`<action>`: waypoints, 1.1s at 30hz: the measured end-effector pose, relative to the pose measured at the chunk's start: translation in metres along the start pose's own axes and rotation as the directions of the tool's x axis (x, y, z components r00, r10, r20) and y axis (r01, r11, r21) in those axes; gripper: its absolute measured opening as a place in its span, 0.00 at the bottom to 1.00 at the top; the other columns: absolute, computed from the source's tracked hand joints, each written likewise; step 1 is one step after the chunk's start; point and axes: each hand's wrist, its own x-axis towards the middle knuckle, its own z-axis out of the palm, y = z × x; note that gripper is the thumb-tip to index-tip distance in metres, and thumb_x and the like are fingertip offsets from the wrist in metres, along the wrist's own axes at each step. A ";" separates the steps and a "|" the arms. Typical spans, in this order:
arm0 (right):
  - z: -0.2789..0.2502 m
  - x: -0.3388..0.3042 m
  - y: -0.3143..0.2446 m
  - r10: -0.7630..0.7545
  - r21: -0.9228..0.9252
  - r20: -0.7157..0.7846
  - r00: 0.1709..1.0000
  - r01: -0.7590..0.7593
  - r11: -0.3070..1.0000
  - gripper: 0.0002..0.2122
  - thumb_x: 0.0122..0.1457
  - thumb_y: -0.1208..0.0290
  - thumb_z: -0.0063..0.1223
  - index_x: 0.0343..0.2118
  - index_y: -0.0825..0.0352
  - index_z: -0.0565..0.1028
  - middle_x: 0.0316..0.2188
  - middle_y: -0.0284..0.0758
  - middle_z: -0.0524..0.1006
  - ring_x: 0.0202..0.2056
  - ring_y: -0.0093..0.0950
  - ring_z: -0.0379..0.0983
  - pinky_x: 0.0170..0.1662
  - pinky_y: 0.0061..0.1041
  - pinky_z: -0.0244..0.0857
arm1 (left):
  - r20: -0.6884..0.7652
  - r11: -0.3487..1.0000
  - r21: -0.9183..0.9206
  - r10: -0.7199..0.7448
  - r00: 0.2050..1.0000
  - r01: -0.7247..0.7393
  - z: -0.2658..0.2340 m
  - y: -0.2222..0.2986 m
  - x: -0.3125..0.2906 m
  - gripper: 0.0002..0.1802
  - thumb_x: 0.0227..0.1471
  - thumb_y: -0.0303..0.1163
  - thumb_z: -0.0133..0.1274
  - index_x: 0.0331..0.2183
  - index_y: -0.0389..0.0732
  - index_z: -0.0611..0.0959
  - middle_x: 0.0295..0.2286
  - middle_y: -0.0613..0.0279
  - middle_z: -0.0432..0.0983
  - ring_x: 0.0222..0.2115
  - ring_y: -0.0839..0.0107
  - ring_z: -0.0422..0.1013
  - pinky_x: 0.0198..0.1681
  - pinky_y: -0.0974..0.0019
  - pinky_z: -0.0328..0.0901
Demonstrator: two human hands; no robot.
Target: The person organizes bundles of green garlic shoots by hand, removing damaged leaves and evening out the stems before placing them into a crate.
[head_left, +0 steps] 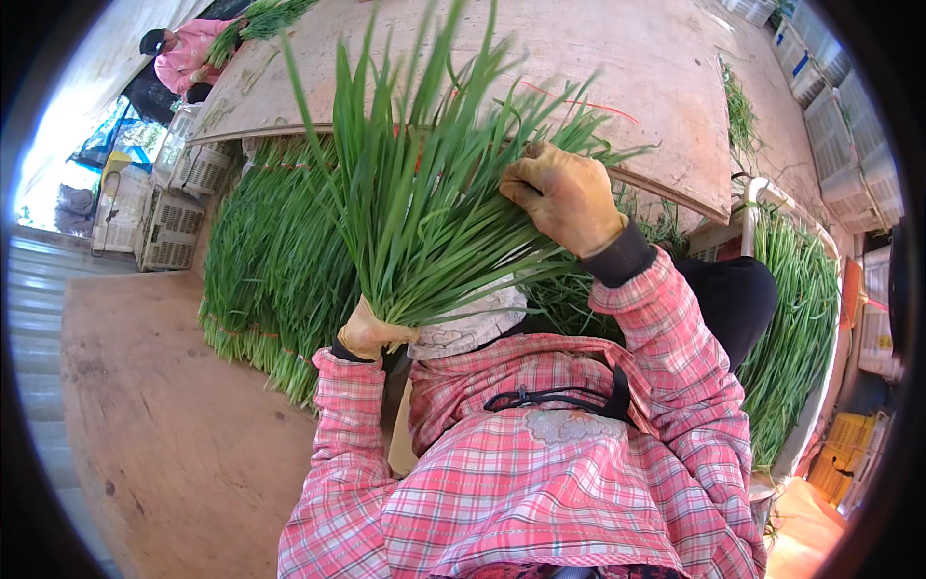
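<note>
Currently, in the head view, the gloved left hand (374, 334) grips the leafy bunch (415, 253) by its base, on the near side of the tabletop (666, 101). The gloved right hand (567, 196) curls narrowly at the leaves; whether it pinches any cannot be told. A firm low grip and light fingers above should spare the blades.

Produce-packing shed, prob.: ply worktop (666, 106) beyond L grip (371, 331); tied greens, stacked bndls (275, 251), just L of same; plastic crates (837, 135) far R; corrug. sheeting (39, 338) far L.
</note>
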 end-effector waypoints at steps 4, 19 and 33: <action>0.001 -0.021 0.001 -0.008 -0.049 0.048 0.999 0.010 0.999 0.07 0.48 0.69 0.57 0.29 0.64 0.76 0.25 0.37 0.72 0.27 0.37 0.71 0.28 0.33 0.64 | 0.007 0.999 0.032 -0.037 0.999 0.037 -0.006 -0.007 0.000 0.25 0.26 0.15 0.60 0.35 0.32 0.76 0.22 0.60 0.75 0.20 0.71 0.69 0.24 0.69 0.63; -0.017 -0.040 0.044 0.003 -0.202 -0.105 0.994 -0.025 0.979 0.03 0.50 0.71 0.53 0.26 0.63 0.72 0.26 0.38 0.73 0.27 0.38 0.72 0.29 0.35 0.66 | 0.033 0.999 0.030 -0.012 0.999 0.011 0.000 -0.002 0.003 0.29 0.26 0.14 0.60 0.39 0.31 0.77 0.24 0.59 0.76 0.21 0.73 0.70 0.23 0.71 0.64; -0.070 -0.036 0.044 0.289 0.424 -0.289 0.913 -0.149 0.893 0.10 0.53 0.76 0.55 0.38 0.70 0.76 0.27 0.41 0.76 0.32 0.30 0.74 0.35 0.26 0.66 | 0.094 0.983 0.173 -0.083 0.992 0.066 -0.002 0.008 0.013 0.32 0.24 0.13 0.59 0.40 0.32 0.77 0.33 0.59 0.77 0.32 0.69 0.72 0.35 0.69 0.67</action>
